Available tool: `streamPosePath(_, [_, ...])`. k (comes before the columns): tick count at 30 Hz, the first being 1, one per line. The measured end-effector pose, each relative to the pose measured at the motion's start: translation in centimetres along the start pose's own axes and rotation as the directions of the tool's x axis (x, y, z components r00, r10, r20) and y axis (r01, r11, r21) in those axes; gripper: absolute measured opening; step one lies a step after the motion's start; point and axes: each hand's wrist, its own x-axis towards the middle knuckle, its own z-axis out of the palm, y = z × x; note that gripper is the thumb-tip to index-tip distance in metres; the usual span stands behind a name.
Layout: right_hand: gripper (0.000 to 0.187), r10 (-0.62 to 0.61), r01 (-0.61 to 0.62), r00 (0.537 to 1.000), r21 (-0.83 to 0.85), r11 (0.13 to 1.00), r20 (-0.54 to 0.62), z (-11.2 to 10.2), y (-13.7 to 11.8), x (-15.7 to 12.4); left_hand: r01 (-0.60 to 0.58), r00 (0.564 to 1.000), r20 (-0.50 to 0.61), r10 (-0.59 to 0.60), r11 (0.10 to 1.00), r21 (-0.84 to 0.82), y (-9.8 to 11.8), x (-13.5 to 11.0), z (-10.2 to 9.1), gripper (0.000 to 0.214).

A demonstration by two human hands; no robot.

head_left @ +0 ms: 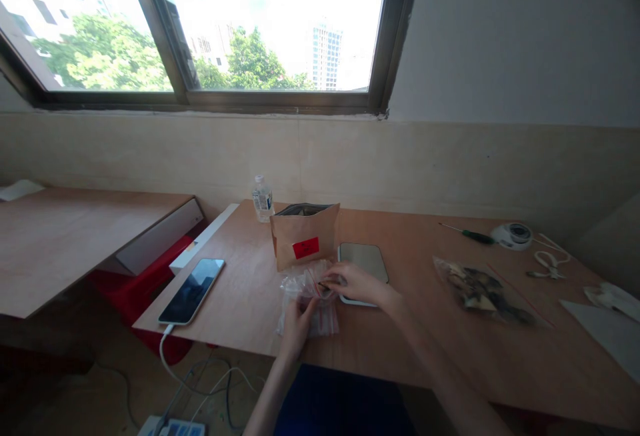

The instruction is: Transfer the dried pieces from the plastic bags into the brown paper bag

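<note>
My left hand point(299, 319) is closed on the near edge of a small clear zip bag point(300, 284), thumb and fingers pinching the plastic. At the mouth of that bag, my right hand point(357, 283) has its fingers bent together around a small brown piece point(324, 285), whose kind is too small to make out. More clear zip bags point(327, 325) with red seal lines lie flat beneath, on the table. Just behind stands an upright brown paper pouch point(283, 243) with an open top and a red label. A flat scale-like device point(365, 259) sits beside my right wrist, partly covered by it.
On the wooden table point(405, 356) lie a phone point(193, 291) on a charging cable, a plastic bottle point(263, 199), a bag of dark and pale pieces point(483, 289), a screwdriver point(477, 237), a white dome camera point(513, 237) and a paper sheet point(607, 339).
</note>
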Motion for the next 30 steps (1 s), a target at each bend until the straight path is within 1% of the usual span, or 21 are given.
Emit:
streamPosePath(3, [0.010, -0.008, 0.013, 0.998, -0.088, 0.996, 0.060, 0.8, 0.3, 0.1, 0.019, 0.997, -0.081, -0.015, 0.999, 0.048, -0.7, 0.0, -0.1, 0.032])
streamPosePath(5, [0.008, 0.014, -0.007, 0.999, -0.133, 0.991, 0.053, 1.2, 0.5, 0.1, 0.022, 0.997, -0.075, -0.018, 0.999, 0.048, -1.0, 0.1, -0.1, 0.031])
streamPosePath(8, [0.012, 0.015, -0.012, 0.999, -0.098, 0.995, 0.029, 1.1, 0.7, 0.0, 0.026, 0.997, -0.069, -0.025, 0.999, 0.026, -1.0, 0.1, -0.1, 0.030])
streamPosePath(11, [0.016, 0.016, -0.016, 0.998, 0.000, 1.000, -0.054, -0.3, 0.4, -0.2, 0.035, 0.998, -0.059, -0.034, 0.999, 0.003, -0.5, 0.1, -0.1, 0.033])
streamPosePath(13, [0.015, 0.011, -0.002, 0.990, 0.065, 0.998, -0.141, -1.9, -0.3, -0.2, 0.038, 0.998, -0.056, -0.038, 0.999, -0.005, -0.2, 0.0, 0.0, 0.035])
streamPosePath(15, [0.017, -0.006, 0.046, 0.965, 0.149, 0.988, -0.261, -3.9, -1.4, 0.1, 0.047, 0.996, -0.075, -0.047, 0.999, 0.004, 0.1, 0.0, 0.0, 0.036])
streamPosePath(16, [0.019, -0.014, 0.086, 0.939, 0.195, 0.977, -0.342, -4.9, -2.0, 0.5, 0.050, 0.996, -0.081, -0.049, 0.999, 0.009, 0.2, 0.0, 0.0, 0.036])
streamPosePath(17, [0.021, -0.017, 0.132, 0.901, 0.236, 0.963, -0.434, -5.8, -2.7, 1.1, 0.049, 0.995, -0.083, -0.047, 0.999, 0.013, 0.3, 0.0, 0.0, 0.036])
streamPosePath(19, [0.025, -0.008, 0.214, 0.783, 0.257, 0.942, -0.623, -7.2, -4.1, 3.0, 0.040, 0.997, -0.071, -0.039, 0.999, 0.015, 0.3, 0.0, 0.0, 0.037])
streamPosePath(20, [0.026, -0.013, 0.243, 0.721, 0.235, 0.941, -0.692, -7.6, -4.6, 4.2, 0.036, 0.998, -0.061, -0.035, 0.999, 0.013, 0.3, 0.0, 0.0, 0.037])
streamPosePath(21, [0.025, -0.032, 0.262, 0.677, 0.199, 0.944, -0.735, -7.8, -5.0, 5.5, 0.037, 0.998, -0.053, -0.036, 0.999, 0.010, 0.3, 0.0, 0.0, 0.037])
streamPosePath(22, [0.024, -0.058, 0.270, 0.649, 0.159, 0.950, -0.758, -7.7, -5.2, 6.8, 0.041, 0.998, -0.048, -0.040, 0.999, 0.006, 0.3, 0.0, 0.0, 0.037])
streamPosePath(23, [0.023, -0.085, 0.271, 0.643, 0.122, 0.955, -0.761, -7.5, -5.3, 8.0, 0.045, 0.998, -0.044, -0.045, 0.999, -0.001, 0.4, 0.0, -0.1, 0.038])
streamPosePath(24, [0.022, -0.107, 0.265, 0.656, 0.095, 0.960, -0.747, -7.1, -5.2, 9.1, 0.049, 0.998, -0.042, -0.049, 0.999, -0.011, 0.4, -0.1, -0.1, 0.037])
streamPosePath(27, [0.020, -0.169, 0.256, 0.757, 0.047, 0.966, -0.632, -5.6, -4.6, 11.0, 0.057, 0.996, -0.059, -0.060, 0.997, -0.046, 0.8, -0.2, 0.0, 0.037])
streamPosePath(28, [0.019, -0.192, 0.265, 0.780, 0.037, 0.964, -0.596, -5.2, -4.3, 11.2, 0.060, 0.996, -0.067, -0.064, 0.997, -0.057, 0.9, -0.3, 0.0, 0.037])
streamPosePath(30, [0.019, -0.231, 0.288, 0.799, 0.017, 0.957, -0.555, -4.7, -4.0, 10.9, 0.064, 0.995, -0.076, -0.069, 0.995, -0.071, 1.2, -0.5, 0.0, 0.037])
